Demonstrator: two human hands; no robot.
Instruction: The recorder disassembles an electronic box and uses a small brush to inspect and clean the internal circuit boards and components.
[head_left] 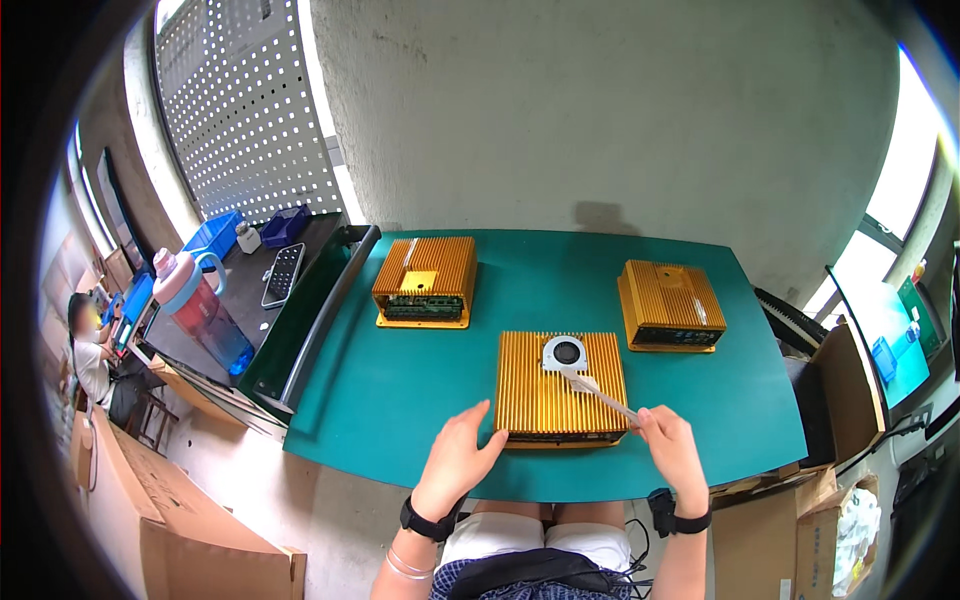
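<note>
A gold finned metal case (518, 385) sits at the near middle of the green table. On its top is a small round fan (566, 353) in a white housing, black at the centre. My right hand (670, 445) is closed on the end of a slim pale tool (612, 403), held over the case's right side. The tool's far end reaches the fan's lower edge, beside a small whitish patch; its exact kind is unclear. My left hand (462, 452) is at the case's near left corner, thumb and fingers apart, holding nothing.
Two similar gold cases stand farther back, one at left (428, 265) with a green circuit board showing, one at right (675, 295). A dark side bench at left holds a water bottle (205, 315), a phone (284, 275) and blue bins (213, 236). Cardboard boxes (200, 510) stand below.
</note>
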